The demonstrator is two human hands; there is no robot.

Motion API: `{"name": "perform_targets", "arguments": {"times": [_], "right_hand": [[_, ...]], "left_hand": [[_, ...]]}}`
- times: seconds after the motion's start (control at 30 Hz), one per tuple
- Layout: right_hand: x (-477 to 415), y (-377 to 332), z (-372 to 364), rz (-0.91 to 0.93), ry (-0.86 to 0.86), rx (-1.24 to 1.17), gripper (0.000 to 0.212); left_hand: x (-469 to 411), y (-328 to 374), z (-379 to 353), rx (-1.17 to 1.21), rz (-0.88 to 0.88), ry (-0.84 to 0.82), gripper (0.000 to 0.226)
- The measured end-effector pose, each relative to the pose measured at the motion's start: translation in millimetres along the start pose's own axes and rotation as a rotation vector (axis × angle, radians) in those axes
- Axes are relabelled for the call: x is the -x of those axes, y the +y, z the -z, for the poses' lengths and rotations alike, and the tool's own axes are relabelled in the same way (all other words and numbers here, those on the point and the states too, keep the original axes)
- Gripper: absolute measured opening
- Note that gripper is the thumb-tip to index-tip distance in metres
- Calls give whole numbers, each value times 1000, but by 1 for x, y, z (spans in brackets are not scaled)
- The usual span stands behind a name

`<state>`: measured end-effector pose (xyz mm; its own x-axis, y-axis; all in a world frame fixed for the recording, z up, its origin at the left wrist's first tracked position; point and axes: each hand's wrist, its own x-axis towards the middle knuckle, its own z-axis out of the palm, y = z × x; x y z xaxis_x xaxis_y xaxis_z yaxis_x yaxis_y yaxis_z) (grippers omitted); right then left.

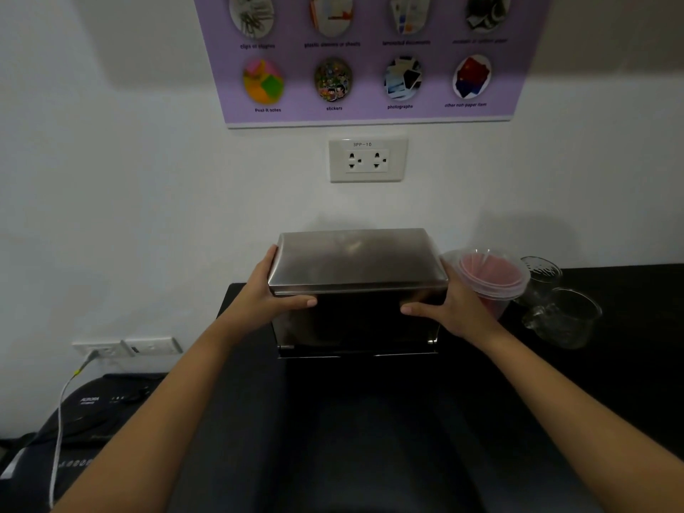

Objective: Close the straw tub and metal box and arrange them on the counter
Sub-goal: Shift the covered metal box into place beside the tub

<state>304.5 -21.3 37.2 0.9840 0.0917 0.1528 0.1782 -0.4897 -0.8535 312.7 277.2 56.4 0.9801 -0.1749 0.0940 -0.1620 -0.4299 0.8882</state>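
Observation:
A brushed metal box (355, 264) with its lid down stands on the black counter (610, 383) against the white wall. My left hand (266, 294) grips its left side, thumb across the front. My right hand (448, 309) grips its right side the same way. Just right of the box stands the straw tub (492, 279), a clear plastic tub with a clear lid on top and red straws inside. My right hand partly hides the tub's lower left.
Two clear glass cups (566, 316) stand right of the tub. A wall socket (367, 161) and a purple poster (366, 57) hang above the box. Left of the counter and lower sits a black shredder (92, 409) with a white cable (59, 420) plugged into a low socket.

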Motion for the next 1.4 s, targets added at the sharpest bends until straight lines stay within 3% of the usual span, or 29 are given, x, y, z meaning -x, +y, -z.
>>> {"name": "perform_targets", "arguments": {"times": [0.07, 0.17, 0.23, 0.63, 0.8, 0.97, 1.2, 1.33, 1.4], "right_hand": [[-3, 0, 0, 3, -4, -9, 91], [-6, -2, -1, 10, -5, -8, 90], [-10, -1, -1, 8, 4, -6, 90], [-31, 2, -3, -27, -2, -45, 91], [-38, 6, -3, -35, 5, -37, 94], [-39, 7, -2, -38, -13, -52, 94], [-37, 2, 0, -64, -18, -47, 96], [-35, -2, 1, -59, -35, -57, 94], [-34, -5, 6, -79, -73, -58, 89]], "left_hand": [[-3, -2, 1, 3, 16, -9, 110], [-9, -4, 0, -16, 8, 3, 80], [-13, -4, -2, -16, -17, 12, 76], [-35, -9, 5, -46, 14, 2, 102], [-39, -7, -1, -42, 10, 53, 79], [-38, -9, 0, -12, 43, 53, 98], [-35, -7, -1, -17, 53, 64, 100], [-28, -1, -1, -44, 81, 77, 114], [-23, 5, -7, -56, 101, 148, 110]]}}
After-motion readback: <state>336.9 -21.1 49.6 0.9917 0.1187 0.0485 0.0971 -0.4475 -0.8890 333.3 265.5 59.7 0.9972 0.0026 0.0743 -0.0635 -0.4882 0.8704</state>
